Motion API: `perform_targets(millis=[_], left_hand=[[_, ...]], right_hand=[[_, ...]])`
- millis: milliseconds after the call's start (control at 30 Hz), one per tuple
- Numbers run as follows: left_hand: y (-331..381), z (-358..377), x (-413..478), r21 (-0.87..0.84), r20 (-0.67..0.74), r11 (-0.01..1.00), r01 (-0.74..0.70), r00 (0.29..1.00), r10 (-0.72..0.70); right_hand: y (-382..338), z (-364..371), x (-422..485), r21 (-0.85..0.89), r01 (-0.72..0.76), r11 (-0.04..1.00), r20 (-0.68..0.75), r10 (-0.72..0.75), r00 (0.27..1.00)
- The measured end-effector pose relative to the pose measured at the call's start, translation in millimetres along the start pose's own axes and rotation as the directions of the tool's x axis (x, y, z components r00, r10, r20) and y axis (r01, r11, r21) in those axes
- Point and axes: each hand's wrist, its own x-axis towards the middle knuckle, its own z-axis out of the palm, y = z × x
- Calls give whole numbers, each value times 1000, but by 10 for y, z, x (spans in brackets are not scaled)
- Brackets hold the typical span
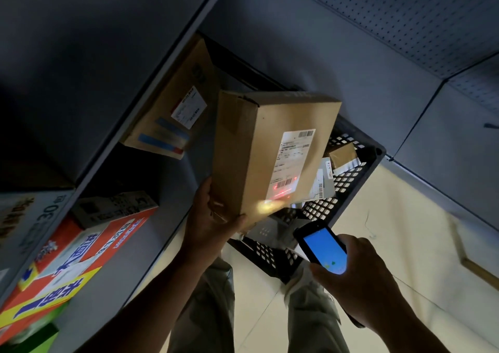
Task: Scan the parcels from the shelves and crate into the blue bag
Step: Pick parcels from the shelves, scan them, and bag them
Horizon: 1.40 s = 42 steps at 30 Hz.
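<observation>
Bare forearms, no sleeves; grey-green trousers (213, 306); pale shoe (293, 279).

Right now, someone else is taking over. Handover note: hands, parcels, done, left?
Left hand: grips the cardboard parcel by its lower corner, held up over the black crate.
Right hand: holds the handheld scanner, screen lit blue.
Red aiming light sits on the lower barcode of the shipping label; whether the scan has registered cannot be told.
Left: bag this parcel. More parcels lie in the crate, and another box sits on the shelf. The blue bag is out of view.
</observation>
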Motion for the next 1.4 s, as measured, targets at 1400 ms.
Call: perform_targets(millis=[1400], left_hand=[[388, -354, -737, -568, 304, 685, 456, 890, -341]], right_hand=[[-3669, -91, 446, -609, 598, 521, -244, -840, 484]])
